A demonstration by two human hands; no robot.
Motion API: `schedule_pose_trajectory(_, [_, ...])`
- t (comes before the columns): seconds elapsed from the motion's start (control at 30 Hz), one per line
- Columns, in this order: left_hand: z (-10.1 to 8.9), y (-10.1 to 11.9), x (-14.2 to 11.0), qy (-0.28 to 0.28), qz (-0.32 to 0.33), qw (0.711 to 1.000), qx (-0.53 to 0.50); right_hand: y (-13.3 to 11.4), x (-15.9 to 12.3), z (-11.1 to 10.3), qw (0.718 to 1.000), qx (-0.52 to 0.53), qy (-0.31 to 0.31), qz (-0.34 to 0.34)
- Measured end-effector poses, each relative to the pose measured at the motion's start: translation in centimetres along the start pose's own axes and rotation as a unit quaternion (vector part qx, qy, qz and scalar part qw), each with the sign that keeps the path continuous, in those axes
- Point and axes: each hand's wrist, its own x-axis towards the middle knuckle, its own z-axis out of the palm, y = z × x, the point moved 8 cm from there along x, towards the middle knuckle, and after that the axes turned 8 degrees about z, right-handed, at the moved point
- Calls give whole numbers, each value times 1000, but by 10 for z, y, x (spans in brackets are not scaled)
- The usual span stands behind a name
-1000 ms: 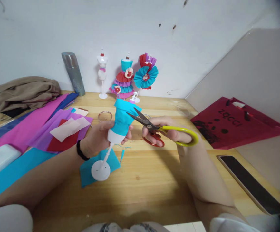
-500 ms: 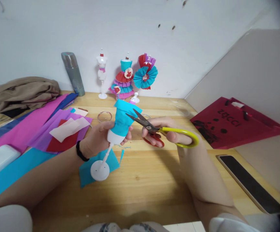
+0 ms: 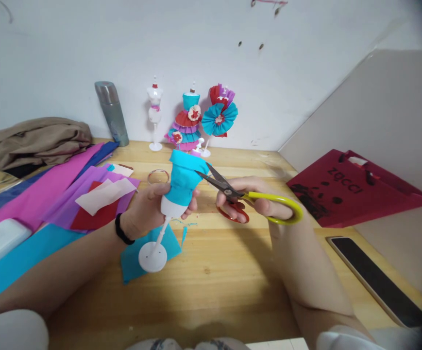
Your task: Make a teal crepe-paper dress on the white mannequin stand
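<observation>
My left hand [image 3: 150, 206] is closed round a small white mannequin [image 3: 173, 209], tilted with its top away from me and its round base towards me. Blue crepe paper [image 3: 183, 180] wraps the mannequin's body and stands out at its top right. In my right hand [image 3: 254, 194] is a pair of scissors [image 3: 228, 192] with one yellow and one red handle. Their blades are parted, with the tips at the right edge of the blue paper. Whether the blades have paper between them I cannot tell. Below lies a blue paper sheet [image 3: 141, 265].
Coloured paper sheets [image 3: 61, 194] and a brown cloth [image 3: 39, 141] lie at the left. A flask [image 3: 113, 114], a bare mannequin [image 3: 155, 114] and two dressed mannequins [image 3: 187, 129] stand along the wall. At the right are a red bag [image 3: 360, 189] and a phone [image 3: 374, 279].
The scissors have shifted slightly to the right, and their blades are at the edge of the blue paper instead of across its face. The mannequin has barely moved in my left hand.
</observation>
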Motion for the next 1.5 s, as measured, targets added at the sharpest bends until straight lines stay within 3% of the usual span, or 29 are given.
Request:
schedule_pose_trajectory(0.73, [-1, -6, -2, 10, -8, 1000, -10, 6, -1, -2, 999, -31, 2, 24])
schedule_pose_trajectory(1.5, [1, -2, -1, -3, 19, 1000, -10, 2, -1, -1, 1000, -19, 8, -18])
